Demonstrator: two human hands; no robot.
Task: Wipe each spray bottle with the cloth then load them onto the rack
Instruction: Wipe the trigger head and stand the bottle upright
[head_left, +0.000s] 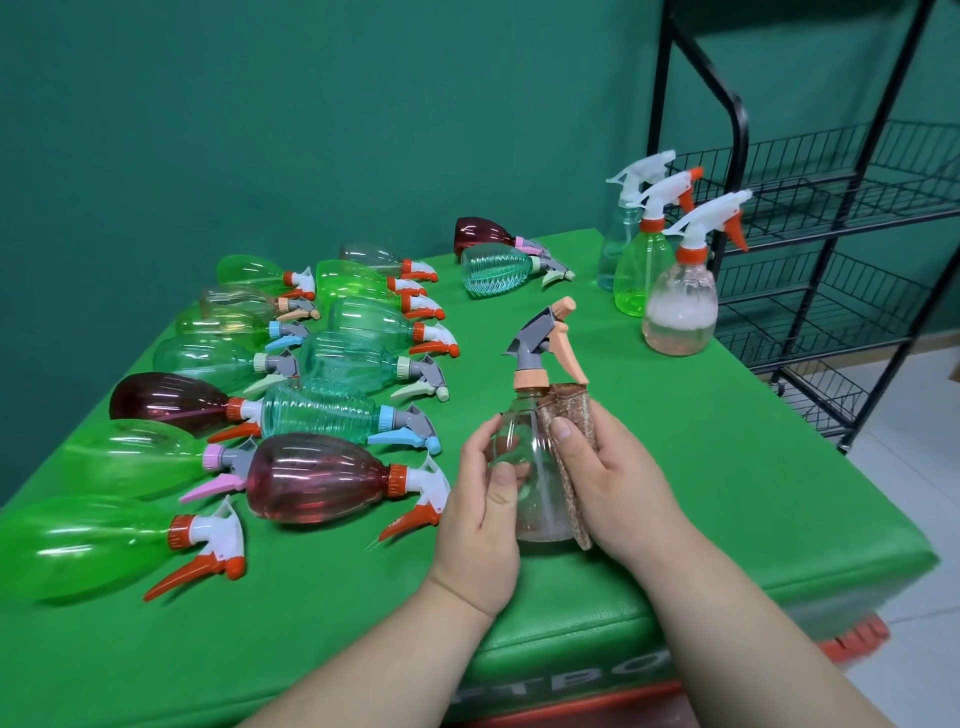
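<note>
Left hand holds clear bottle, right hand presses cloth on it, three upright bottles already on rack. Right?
No: head view shows the three upright bottles standing on the green table beside the rack, not on it. The left hand, clear bottle, right hand, cloth: as stated.

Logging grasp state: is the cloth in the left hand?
No, the right hand holds the brown cloth against the clear bottle, while the left hand grips the bottle's other side.

Makeshift indoor workroom: green-draped table (675, 467), green wall (311, 104), black wire rack (740, 150)
</note>
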